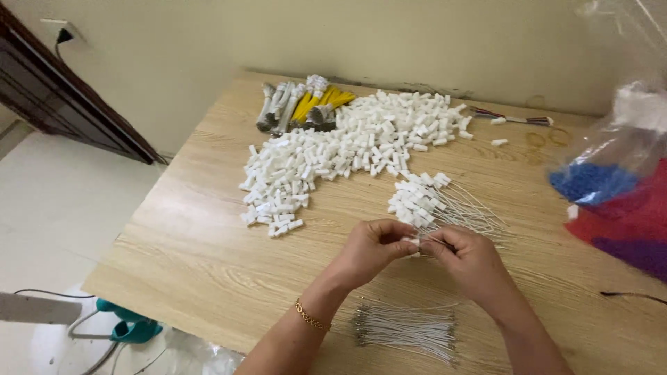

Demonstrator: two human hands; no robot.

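Nearest, a bundle of thin grey wires (406, 328) lies on the pale wooden table (201, 257). Beyond it, left hand (370, 250) and right hand (467, 255) meet, fingertips pinched together on a small white plastic connector (413, 241), below the loose white connector heap (347, 149).

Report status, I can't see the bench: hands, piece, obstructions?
Left hand and right hand pinching one white connector. Finished pile just beyond. Nothing blocking.
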